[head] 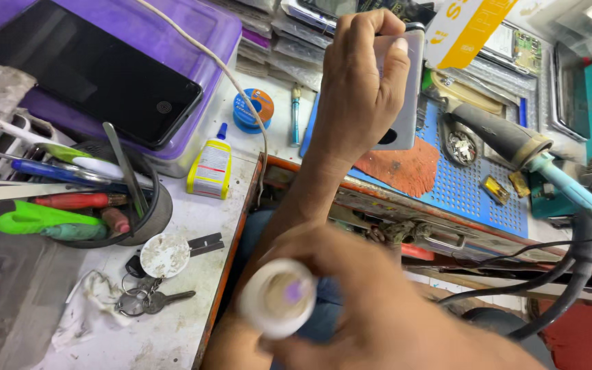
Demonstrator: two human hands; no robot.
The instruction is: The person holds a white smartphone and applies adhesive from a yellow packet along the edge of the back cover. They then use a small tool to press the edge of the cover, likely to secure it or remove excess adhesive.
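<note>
My left hand is raised over the bench and grips a silver phone-shaped slab upright, fingers wrapped over its top edge. A dark round hole shows near the slab's lower end. Close to the camera and blurred, my right hand holds a white round bottle, whose end faces me with a purplish spot in its middle. The two hands are apart, the left one farther away above a blue perforated mat.
A black phone lies on a purple box at the left. Near it are a yellow glue bottle, a cup of tools, keys and a solder spool. A handled tool and black cables are at the right.
</note>
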